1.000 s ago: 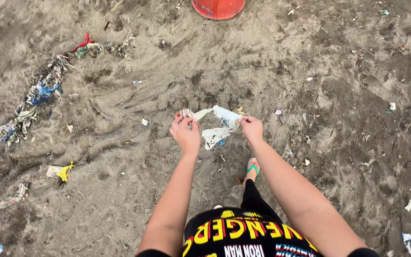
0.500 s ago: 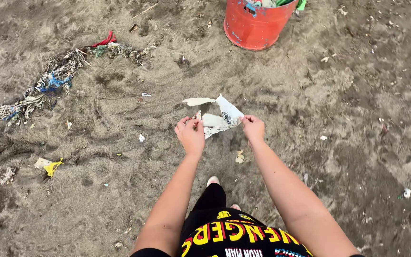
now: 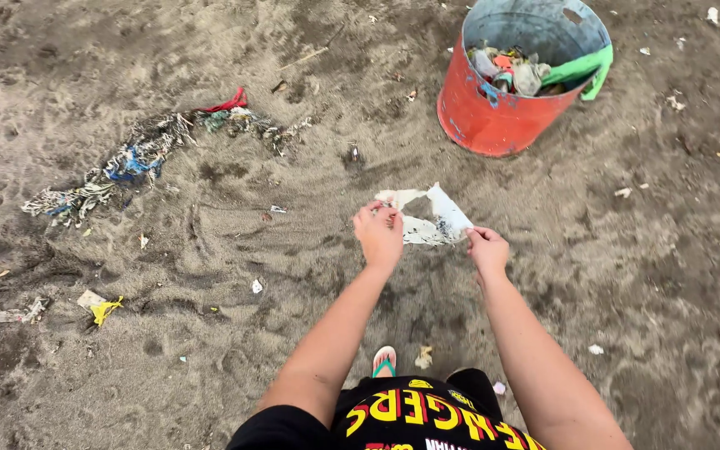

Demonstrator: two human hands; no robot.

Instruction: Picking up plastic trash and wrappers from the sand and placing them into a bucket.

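Sandy ground strewn with scraps, both hands held out over it.

Left hand (image 3: 380, 234) and right hand (image 3: 487, 250) each pinching one end of a torn white wrapper (image 3: 428, 218), fingers pressed together on it, sheet stretched between them above the sand (image 3: 235, 358). Red bucket (image 3: 493, 117) at 1 o'clock from the wrapper, well apart, holding rags and a green strip. Tangled rope and cloth (image 3: 139, 158) at 10 o'clock. Yellow scrap (image 3: 103, 308) at 8 o'clock. Sandalled foot (image 3: 384, 361) at 6 o'clock.
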